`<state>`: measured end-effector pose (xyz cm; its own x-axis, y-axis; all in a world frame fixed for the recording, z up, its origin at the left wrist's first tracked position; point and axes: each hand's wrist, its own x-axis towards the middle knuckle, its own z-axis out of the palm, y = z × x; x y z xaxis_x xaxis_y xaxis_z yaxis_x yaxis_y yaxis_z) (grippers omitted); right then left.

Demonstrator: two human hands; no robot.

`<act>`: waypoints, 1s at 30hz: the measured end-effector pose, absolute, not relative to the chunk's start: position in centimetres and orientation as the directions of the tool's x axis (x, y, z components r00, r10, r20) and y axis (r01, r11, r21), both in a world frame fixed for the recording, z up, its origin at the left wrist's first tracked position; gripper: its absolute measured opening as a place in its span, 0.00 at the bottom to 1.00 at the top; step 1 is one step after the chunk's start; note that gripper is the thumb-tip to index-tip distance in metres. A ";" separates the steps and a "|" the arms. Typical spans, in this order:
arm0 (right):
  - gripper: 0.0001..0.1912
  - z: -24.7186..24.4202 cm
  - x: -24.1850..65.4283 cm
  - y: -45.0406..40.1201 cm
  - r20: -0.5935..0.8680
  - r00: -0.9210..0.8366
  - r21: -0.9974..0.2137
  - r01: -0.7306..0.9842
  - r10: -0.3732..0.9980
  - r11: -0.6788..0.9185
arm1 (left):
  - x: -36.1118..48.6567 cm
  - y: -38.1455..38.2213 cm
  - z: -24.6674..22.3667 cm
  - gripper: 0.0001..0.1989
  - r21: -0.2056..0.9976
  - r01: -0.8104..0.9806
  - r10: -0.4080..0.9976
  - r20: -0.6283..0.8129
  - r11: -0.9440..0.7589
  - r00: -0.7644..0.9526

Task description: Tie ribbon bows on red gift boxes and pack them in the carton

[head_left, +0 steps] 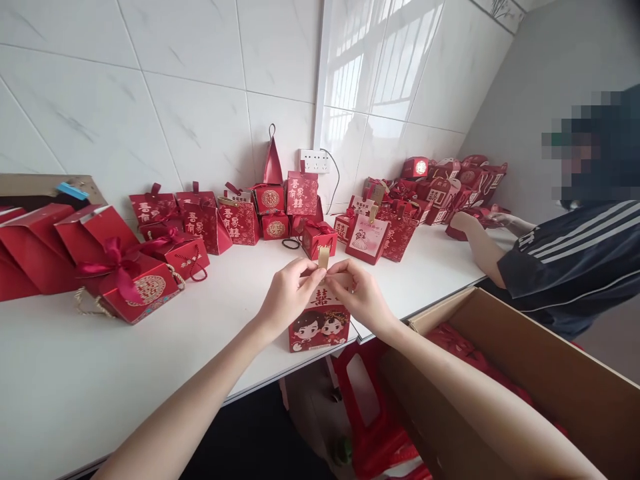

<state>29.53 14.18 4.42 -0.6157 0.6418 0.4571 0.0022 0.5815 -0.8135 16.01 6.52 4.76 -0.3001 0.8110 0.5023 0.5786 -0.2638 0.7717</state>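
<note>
A red gift box [320,328] with a cartoon couple printed on its front stands upright near the table's front edge. A short gold ribbon [324,257] sticks up from its top. My left hand [293,293] pinches the ribbon from the left, thumb and forefinger pressed together at its base. From the right, my right hand [361,293] closes its fingertips at the same spot, on the ribbon or the box's top edge; which one is hidden. Just behind my hands sits a small red box with a bow [319,239].
Red gift boxes [245,220] line the wall, with a large bowed box [135,283] at left. An open carton [450,313] holding red items stands at front right. At the right, a person [565,260] handles a red box near a pile of boxes [445,187].
</note>
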 end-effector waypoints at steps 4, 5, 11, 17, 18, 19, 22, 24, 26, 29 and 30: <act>0.07 4.4 29.7 14.4 0.430 -0.640 -0.838 -0.019 0.637 0.545 | 16.1 6.5 4.3 0.12 0.747 0.585 0.770 0.562 -0.316 -0.302; 0.07 4.3 29.6 14.4 0.425 -0.647 -0.841 -0.025 0.633 0.540 | 16.1 6.6 4.3 0.12 0.747 0.581 0.765 0.568 -0.323 -0.304; 0.08 3.7 29.3 14.5 0.411 -0.667 -0.872 -0.088 0.621 0.482 | 16.1 6.9 3.7 0.11 0.796 0.489 0.764 0.550 -0.357 -0.338; 0.09 3.2 29.2 14.4 0.422 -0.665 -0.879 -0.135 0.616 0.456 | 15.9 7.0 3.2 0.08 0.667 0.584 0.680 0.690 -0.463 -0.250; 0.09 3.1 29.2 14.4 0.424 -0.665 -0.879 -0.139 0.614 0.457 | 15.8 7.0 3.2 0.09 0.669 0.583 0.686 0.685 -0.460 -0.244; 0.09 3.1 29.1 14.5 0.427 -0.667 -0.878 -0.143 0.611 0.457 | 15.8 6.9 3.3 0.10 0.684 0.559 0.696 0.676 -0.469 -0.243; 0.09 3.0 29.1 14.5 0.441 -0.655 -0.870 -0.142 0.614 0.473 | 15.7 6.6 3.3 0.11 0.746 0.430 0.743 0.633 -0.509 -0.218; 0.08 2.9 29.1 14.5 0.452 -0.639 -0.864 -0.139 0.622 0.484 | 15.6 6.4 3.4 0.13 0.764 0.386 0.762 0.617 -0.518 -0.198; 0.08 2.8 29.0 14.5 0.454 -0.631 -0.864 -0.139 0.629 0.484 | 15.5 6.3 3.4 0.14 0.774 0.376 0.771 0.605 -0.510 -0.200; 0.10 2.7 29.0 14.4 0.442 -0.628 -0.871 -0.130 0.640 0.474 | 15.5 6.3 3.5 0.15 0.790 0.352 0.784 0.587 -0.501 -0.201; 0.10 2.7 29.0 14.4 0.438 -0.629 -0.873 -0.126 0.643 0.471 | 15.5 6.3 3.6 0.15 0.796 0.344 0.789 0.580 -0.497 -0.202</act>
